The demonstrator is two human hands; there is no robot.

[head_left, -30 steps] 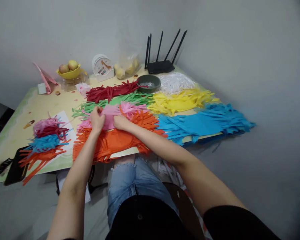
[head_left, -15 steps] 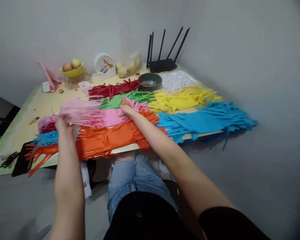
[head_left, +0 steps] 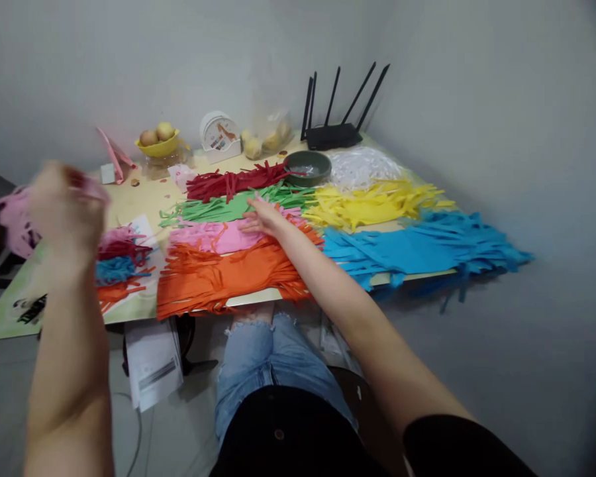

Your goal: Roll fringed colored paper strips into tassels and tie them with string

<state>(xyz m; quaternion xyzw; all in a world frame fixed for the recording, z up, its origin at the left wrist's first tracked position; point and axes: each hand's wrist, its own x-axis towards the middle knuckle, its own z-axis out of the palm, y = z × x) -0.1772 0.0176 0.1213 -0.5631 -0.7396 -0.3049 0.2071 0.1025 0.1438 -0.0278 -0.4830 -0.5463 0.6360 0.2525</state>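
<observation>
- over the left end of the table (head_left: pixel 146 193), the left hand (head_left: pixel 67 212) has swung up and outward from the pink pile (head_left: pixel 218 237), where half a second ago it was drawing a pink fringed strip (head_left: pixel 17 222) across the top.
- at this point the pink fringed strip is off the table, trailing beside the raised fist; i judge that this piece is now parted from the rest, with more pink still lying behind.
- around the strip the left hand looks clenched, pink showing on both sides of the fist; motion blur hides the separate fingers, so their exact hold cannot be told.
- above the pink pile the right hand (head_left: pixel 262 217) has stayed near its place, fingers spread and loosely extended, gripping nothing that shows; whether the fingertips press on the pink or float just over it, i cannot tell.
- between the green fringe (head_left: pixel 218 211) behind and the orange fringe (head_left: pixel 243 271) in front, the pink pile lies fairly flat, its middle band in view.
- below and right of the raised fist, the small mixed heap (head_left: pixel 116 268) of pink, red, blue and orange lies partly hidden by the left forearm.
</observation>
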